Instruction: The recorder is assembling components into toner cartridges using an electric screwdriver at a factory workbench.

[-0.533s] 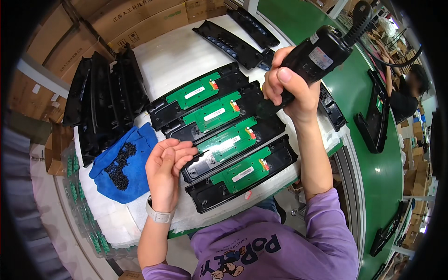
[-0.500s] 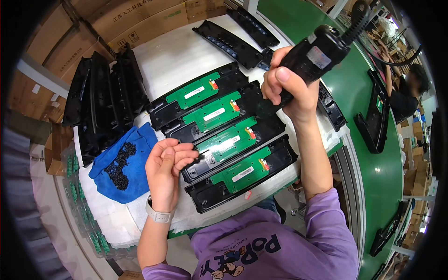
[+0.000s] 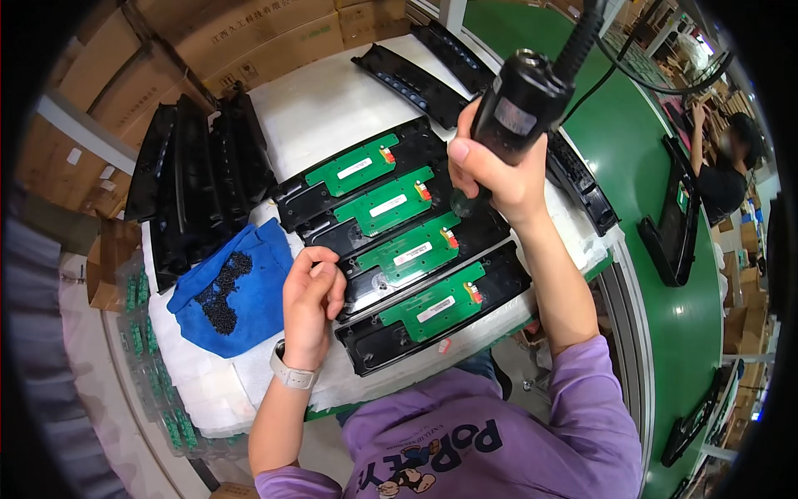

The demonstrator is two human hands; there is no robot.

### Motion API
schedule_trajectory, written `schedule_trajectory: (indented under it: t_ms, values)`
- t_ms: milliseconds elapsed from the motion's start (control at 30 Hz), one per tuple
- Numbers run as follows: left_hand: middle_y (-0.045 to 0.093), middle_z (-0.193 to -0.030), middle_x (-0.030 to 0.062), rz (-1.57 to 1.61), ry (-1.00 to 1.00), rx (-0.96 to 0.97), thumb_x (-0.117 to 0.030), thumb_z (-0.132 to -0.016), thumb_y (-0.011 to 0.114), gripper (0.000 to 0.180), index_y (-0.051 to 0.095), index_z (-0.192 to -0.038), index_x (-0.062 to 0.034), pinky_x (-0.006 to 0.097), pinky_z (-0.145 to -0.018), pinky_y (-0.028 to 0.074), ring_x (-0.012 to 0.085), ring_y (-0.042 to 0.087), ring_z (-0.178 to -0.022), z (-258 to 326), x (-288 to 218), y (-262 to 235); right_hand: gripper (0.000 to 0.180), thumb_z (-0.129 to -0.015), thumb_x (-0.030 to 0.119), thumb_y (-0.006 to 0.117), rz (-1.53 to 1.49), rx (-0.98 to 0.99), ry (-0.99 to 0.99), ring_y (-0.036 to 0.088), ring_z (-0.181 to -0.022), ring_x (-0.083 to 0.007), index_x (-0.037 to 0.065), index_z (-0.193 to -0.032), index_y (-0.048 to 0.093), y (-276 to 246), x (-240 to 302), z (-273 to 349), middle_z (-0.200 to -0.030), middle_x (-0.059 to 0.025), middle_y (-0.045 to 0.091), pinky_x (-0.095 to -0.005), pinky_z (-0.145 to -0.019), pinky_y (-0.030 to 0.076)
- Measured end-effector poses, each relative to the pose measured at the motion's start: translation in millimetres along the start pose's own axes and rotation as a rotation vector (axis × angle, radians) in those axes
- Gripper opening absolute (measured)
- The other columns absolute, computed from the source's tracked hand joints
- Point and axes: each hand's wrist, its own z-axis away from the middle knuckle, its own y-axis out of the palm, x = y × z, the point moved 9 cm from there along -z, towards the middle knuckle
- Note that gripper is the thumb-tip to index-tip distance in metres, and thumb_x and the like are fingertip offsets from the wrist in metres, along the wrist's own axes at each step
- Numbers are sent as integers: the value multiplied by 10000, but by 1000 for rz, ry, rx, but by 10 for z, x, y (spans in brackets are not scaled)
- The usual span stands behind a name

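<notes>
My right hand (image 3: 509, 179) grips a black electric screwdriver (image 3: 517, 108), held upright with its cable leading off the top. Its lower end is over the right part of the second and third black plastic panels (image 3: 486, 224); whether it touches is unclear. My left hand (image 3: 312, 303) is closed with curled fingers, beside the left end of the third panel; anything inside is hidden. Several such panels lie in a row, each bearing a green circuit board (image 3: 413, 259) with a white label and a red-and-white connector. A blue cloth (image 3: 249, 324) left of my left hand carries a heap of small black screws (image 3: 218, 309).
More black plastic housings (image 3: 187, 183) stand stacked at the far left, others (image 3: 411, 83) lie at the back. White foam (image 3: 303, 100) covers the table. A green conveyor (image 3: 615, 166) on the right carries a black housing (image 3: 669, 241); a co-worker (image 3: 725, 166) is beyond it. Cardboard boxes (image 3: 241, 41) line the back.
The screwdriver has moved left and become more upright in my right hand. My left hand has shifted slightly right and its fingers have curled in.
</notes>
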Motion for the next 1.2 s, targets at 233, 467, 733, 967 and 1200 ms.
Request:
schedule_trajectory:
  t_ms: [233,467,733,967,1200]
  values:
    - [649,-805,147,-48,65,58,-74,-876,557,97,516,-917,3,219,-582,481,167,642,-673,22,-81,85,295,-747,149,664,-306,52,-108,444,-410,-91,7,-915,468,79,119,164,-579,-19,479,-238,-423,384]
    - [631,-700,124,-194,71,172,-84,-861,575,126,571,-820,36,213,-492,466,123,580,-523,127,-49,259,355,-848,333,550,-864,204,-220,466,-446,-111,51,-1017,414,376,368,316,-615,-6,476,-299,-503,436]
    - [633,-705,124,-128,45,188,18,-798,614,45,579,-808,45,202,-518,486,109,591,-548,144,-56,305,353,-837,333,556,-930,174,-213,451,-431,-123,58,-1006,414,378,292,350,-601,-20,467,-309,-493,426]
    - [627,-699,93,-108,11,162,39,-788,620,44,596,-825,46,206,-524,482,103,588,-561,132,-46,267,322,-854,323,512,-890,114,-147,411,-421,-115,58,-1017,427,457,229,318,-595,-18,451,-307,-497,413]
    - [557,-1120,121,-64,266,24,-79,-910,481,168,484,-1055,7,242,-856,444,158,560,-997,10,-318,-4,286,-826,260,536,-582,141,4,371,-376,-106,37,-965,420,779,133,110,-548,-20,408,-287,-411,370]
